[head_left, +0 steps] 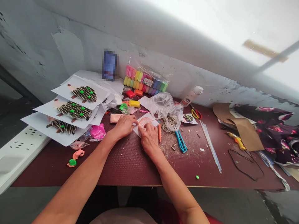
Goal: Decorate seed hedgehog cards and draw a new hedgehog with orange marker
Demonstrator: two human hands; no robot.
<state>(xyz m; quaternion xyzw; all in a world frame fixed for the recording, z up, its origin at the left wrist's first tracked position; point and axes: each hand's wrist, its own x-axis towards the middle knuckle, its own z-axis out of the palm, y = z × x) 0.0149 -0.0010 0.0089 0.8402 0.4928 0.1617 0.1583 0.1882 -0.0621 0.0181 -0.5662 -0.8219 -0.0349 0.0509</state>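
Observation:
A white paper card [137, 130] lies on the table, with peach-orange modelling clay [145, 122] spread on it in a rounded, dotted shape. At the card's left edge is my left hand [126, 126], its bent fingers closed on that edge. My right hand [149, 137] lies over the card's lower part, fingers apart and tips touching the clay; its palm hides some of the card. A block of peach clay [115, 118] sits beside my left hand. Just right of the card is an orange pen-like stick [159, 133].
Paper sheets with seed-covered hedgehogs [84, 94] are stacked at left, near a power strip [21, 149]. Behind are coloured clay packs [144, 81]. To the right are sunflower seeds [169, 123], a blue cutter [181, 141], scissors [196, 112], glue sticks [211, 146] and a glue gun [237, 140].

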